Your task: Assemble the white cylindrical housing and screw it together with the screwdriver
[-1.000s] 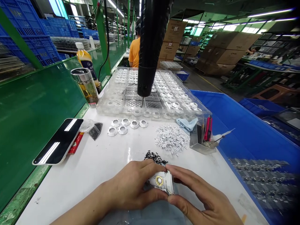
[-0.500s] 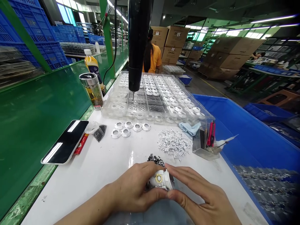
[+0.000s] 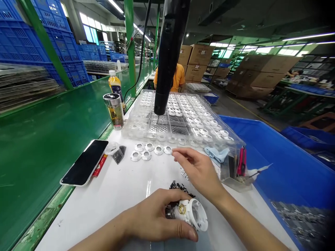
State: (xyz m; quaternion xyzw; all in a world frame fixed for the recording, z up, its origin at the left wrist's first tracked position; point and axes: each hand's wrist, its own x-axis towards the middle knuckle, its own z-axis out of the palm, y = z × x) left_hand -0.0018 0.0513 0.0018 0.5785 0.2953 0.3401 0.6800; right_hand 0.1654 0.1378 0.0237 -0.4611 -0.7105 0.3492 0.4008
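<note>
Blue crates (image 3: pixel 31 38) stack behind green posts (image 3: pixel 130 42), cardboard boxes (image 3: pixel 264 71) line the right, ceiling strip lights (image 3: pixel 306 36) glow overhead

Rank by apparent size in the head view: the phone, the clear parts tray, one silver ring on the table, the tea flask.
1. clear parts tray
2. phone
3. tea flask, though it stands farther off than the phone
4. silver ring
</note>
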